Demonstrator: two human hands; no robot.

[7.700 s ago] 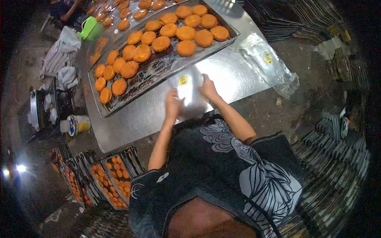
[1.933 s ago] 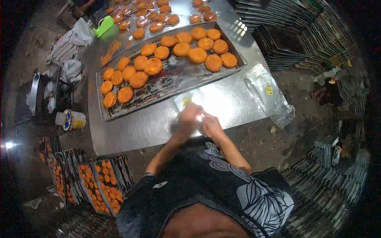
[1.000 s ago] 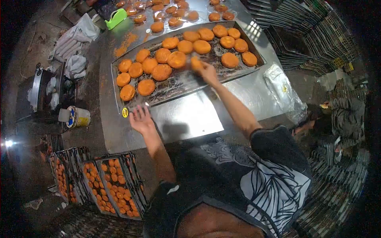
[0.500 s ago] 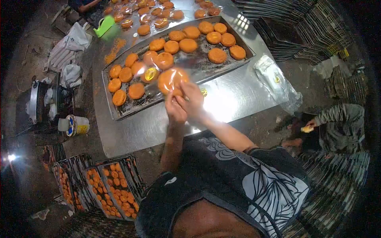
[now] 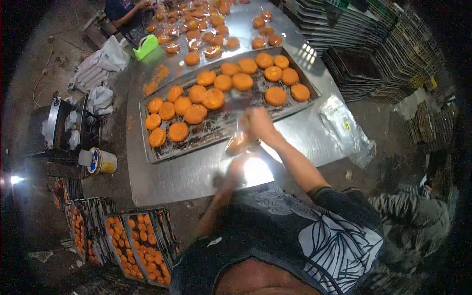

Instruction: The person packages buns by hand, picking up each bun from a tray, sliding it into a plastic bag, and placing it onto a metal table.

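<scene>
From my feed: right hand [image 5: 259, 124] is over the near edge of the metal tray [image 5: 162, 155], fingers closed on the top of a clear plastic bag [image 5: 239, 142] with one orange cake inside; the bag hangs just off the tray's front edge, above the steel table [image 5: 196, 172]. Left hand [image 5: 235, 169] is below the bag, motion-blurred, so I can't tell whether its fingers are open or gripping. Tray holds rows of loose orange cakes [image 5: 214, 98]. Behind it, wrapped cakes [image 5: 196, 34] are spread on the table, with a green tape dispenser [image 5: 146, 46] at the far left. A stack of empty bags [image 5: 344, 129] lies to the right. Crates of cakes [image 5: 140, 238] sit on the floor, lower left.
</scene>
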